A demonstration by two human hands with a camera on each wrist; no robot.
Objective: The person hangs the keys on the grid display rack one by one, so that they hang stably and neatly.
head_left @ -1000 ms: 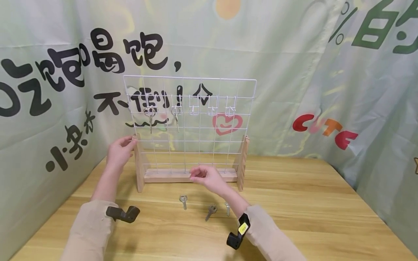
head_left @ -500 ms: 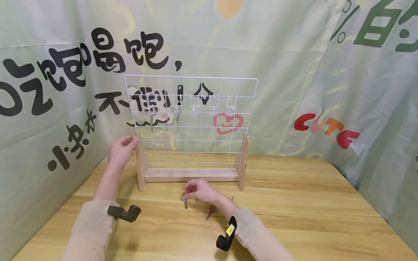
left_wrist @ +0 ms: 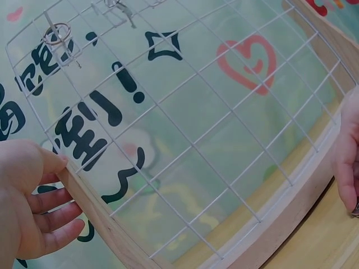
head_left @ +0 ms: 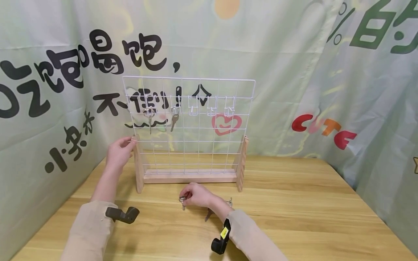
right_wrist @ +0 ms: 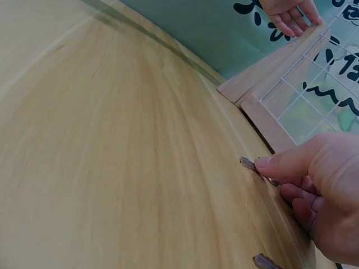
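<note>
A white wire grid stands in a wooden base (head_left: 163, 178) with wooden uprights at both sides. My left hand (head_left: 119, 152) pinches the top of the left upright (left_wrist: 90, 207) between thumb and index finger, its other fingers loosely bent. Low over the table, my right hand (head_left: 198, 195) pinches a small metal key (right_wrist: 248, 163) at its head end. Two keys on rings hang from the grid's left hooks, one silvery key (head_left: 150, 121) and one darker key (head_left: 174, 121). The three hooks to their right hold no keys.
Partly behind the right wrist lie a dark key (head_left: 208, 215) and a silvery key (head_left: 229, 203) on the wooden table (head_left: 294, 210). A printed cloth backdrop (head_left: 277, 90) surrounds the table's back and sides.
My right hand has come down and left from in front of the wooden base and now grips the key on the table. The second hanging key has turned. My left hand stays put.
</note>
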